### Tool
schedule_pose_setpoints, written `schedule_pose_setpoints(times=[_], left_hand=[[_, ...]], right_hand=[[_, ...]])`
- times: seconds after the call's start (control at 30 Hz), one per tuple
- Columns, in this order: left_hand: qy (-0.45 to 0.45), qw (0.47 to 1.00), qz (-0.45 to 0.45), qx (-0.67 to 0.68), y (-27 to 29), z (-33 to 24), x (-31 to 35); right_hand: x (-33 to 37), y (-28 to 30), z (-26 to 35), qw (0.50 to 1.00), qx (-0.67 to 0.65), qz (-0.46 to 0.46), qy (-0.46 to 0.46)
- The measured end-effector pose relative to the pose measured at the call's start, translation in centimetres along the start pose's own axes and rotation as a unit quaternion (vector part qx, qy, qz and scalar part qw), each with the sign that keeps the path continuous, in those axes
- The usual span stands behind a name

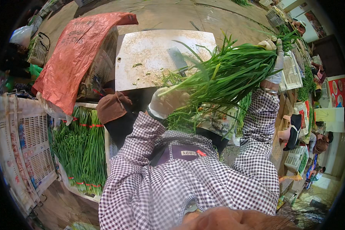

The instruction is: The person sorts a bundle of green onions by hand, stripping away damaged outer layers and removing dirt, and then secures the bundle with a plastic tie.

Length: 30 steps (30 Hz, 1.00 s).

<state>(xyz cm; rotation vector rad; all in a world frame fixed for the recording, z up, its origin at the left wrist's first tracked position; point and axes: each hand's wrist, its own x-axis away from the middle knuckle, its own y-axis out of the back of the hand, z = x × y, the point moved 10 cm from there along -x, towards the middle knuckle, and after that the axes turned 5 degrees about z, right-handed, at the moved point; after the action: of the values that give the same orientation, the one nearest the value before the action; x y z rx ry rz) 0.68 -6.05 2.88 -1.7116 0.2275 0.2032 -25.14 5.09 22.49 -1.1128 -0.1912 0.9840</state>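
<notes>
A big loose bunch of long green chives (234, 69) stretches between my two hands, above my lap and the right side of a white board (142, 50). My left hand (168, 102), in a pale glove, closes round the bunch's left end; its fingers are partly blurred. At the upper right, my right hand (274, 63), also gloved, grips the other end, where leaf tips stick out past the fingers. A cleaver (176, 58) lies on the board, its handle end partly behind loose green blades. Cut scraps and dirt dot the board.
At the left, a crate holds chive bundles (94, 149) tied with red bands. Behind it, a red woven sack (84, 50) drapes over a crate. A white plastic crate (30, 145) stands far left. Other people and crates of greens line the right side.
</notes>
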Motion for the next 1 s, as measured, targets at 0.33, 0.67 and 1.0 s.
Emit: schedule_pose_setpoints(times=[0.33, 0.67, 1.0], left_hand=[[0.054, 0.952, -0.104, -0.282, 5.3, 2.1, -1.8], [0.128, 0.939, -0.103, -0.303, 7.3, 3.9, -1.1], [0.093, 0.958, 0.034, -0.271, 5.0, 3.9, -0.4]], right_hand=[[-0.4, -1.6, -2.3, 0.998, 0.044, -0.034, -0.002], [-0.4, -3.4, -3.1, 0.998, -0.018, 0.031, -0.042], [-0.8, -1.3, -2.4, 1.0, -0.012, -0.005, -0.019]])
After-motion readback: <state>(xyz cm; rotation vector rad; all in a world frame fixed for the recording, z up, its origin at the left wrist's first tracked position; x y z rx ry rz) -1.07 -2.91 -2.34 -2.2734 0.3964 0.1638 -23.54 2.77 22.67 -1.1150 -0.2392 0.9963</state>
